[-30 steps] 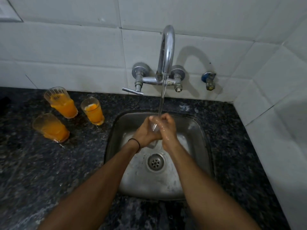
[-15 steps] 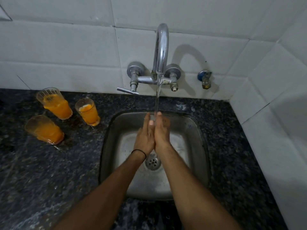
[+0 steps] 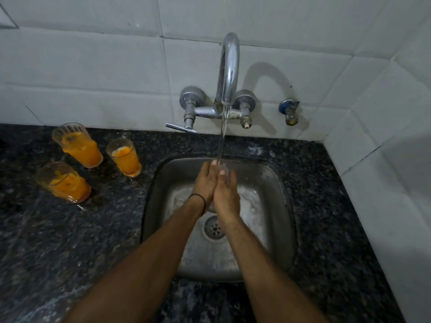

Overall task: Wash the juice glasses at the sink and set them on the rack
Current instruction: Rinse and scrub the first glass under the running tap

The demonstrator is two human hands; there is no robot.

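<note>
My hands are together over the steel sink, palms pressed against each other with the fingers straight and pointing away from me toward the wall. My left hand has a thin black band round its wrist; my right hand lies flat against it. Neither holds anything — fingers loose, not curled round a glass. The stream of water from the curved chrome tap lands on my fingertips, and water spreads pale across the sink floor around the drain, which sits just below my wrists.

The three juice glasses stand on the dark speckled tabletop to the left of the sink, all upright and all with orange juice in them. The far glass is nearest the wall, the small glass is just to its right and closest to the sink rim, and the near glass stands in front of the far one — well apart from my hands. None of them touches another.

On the white tiled wall the tap's lever handle sticks out to the left, and a small separate valve with a blue cap sits to the right of the tap.
</note>
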